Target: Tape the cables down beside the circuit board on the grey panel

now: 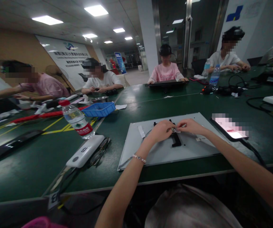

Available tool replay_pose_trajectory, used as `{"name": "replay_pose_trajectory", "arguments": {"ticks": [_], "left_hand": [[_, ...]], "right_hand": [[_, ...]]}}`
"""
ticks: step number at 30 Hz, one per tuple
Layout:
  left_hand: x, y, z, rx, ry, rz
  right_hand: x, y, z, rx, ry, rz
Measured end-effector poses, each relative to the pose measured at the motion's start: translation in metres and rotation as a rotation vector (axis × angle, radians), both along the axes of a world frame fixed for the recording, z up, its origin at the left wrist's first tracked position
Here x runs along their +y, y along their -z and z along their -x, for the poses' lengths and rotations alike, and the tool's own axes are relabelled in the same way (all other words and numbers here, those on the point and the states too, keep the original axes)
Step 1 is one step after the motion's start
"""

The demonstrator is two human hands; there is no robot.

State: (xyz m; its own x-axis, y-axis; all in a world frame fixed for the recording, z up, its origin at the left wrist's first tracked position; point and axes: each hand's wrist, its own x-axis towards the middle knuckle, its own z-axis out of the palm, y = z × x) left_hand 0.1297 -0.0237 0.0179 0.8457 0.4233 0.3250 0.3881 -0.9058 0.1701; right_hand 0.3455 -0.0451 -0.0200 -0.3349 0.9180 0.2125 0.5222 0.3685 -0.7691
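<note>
A flat light-grey panel [146,153] lies on the table in front of me, with a black bracket-like part [176,141] on its middle. Over this part my left hand [161,130] is closed, its fingertips pinched near a small metallic-looking bit. Close beside it, my right hand [190,126] is also closed in a pinch, with something small and pale at the fingertips. What exactly either hand holds is too small to tell. A pale strip [141,132] lies on the panel left of my left hand, and a small label [201,138] sits below my right hand.
Left of the panel are a white power bank [85,152], eyeglasses [100,152], a red-capped water bottle [78,122] and a blue tray [99,109]. A lit phone [231,128] with a cable lies on the right. Several people sit around the green table [136,103].
</note>
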Motion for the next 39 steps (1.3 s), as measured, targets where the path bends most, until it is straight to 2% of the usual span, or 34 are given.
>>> {"name": "replay_pose_trajectory", "arguments": {"ticks": [6, 10, 15, 20, 30, 35, 39], "left_hand": [[0.024, 0.002, 0.019, -0.062, -0.376, -0.091], [0.035, 0.012, 0.029, -0.047, -0.483, -0.074], [0.039, 0.022, 0.028, 0.005, -0.455, -0.059], [0.043, 0.023, 0.024, 0.062, -0.381, -0.036], [0.059, 0.016, 0.009, 0.173, -0.319, -0.034], [0.065, 0.014, 0.002, 0.189, -0.354, -0.010], [0.066, 0.014, 0.000, 0.200, -0.346, -0.051]], "right_hand": [[0.003, 0.000, -0.005, -0.035, 0.015, 0.019], [0.000, 0.000, -0.004, -0.058, -0.084, 0.084], [0.001, 0.002, -0.004, -0.068, -0.106, 0.087], [0.001, 0.000, -0.006, -0.088, -0.113, 0.068], [0.006, -0.005, -0.009, 0.002, 0.227, -0.144], [0.006, -0.005, -0.008, 0.008, 0.202, -0.142], [0.005, -0.005, -0.007, 0.005, 0.184, -0.132]]}}
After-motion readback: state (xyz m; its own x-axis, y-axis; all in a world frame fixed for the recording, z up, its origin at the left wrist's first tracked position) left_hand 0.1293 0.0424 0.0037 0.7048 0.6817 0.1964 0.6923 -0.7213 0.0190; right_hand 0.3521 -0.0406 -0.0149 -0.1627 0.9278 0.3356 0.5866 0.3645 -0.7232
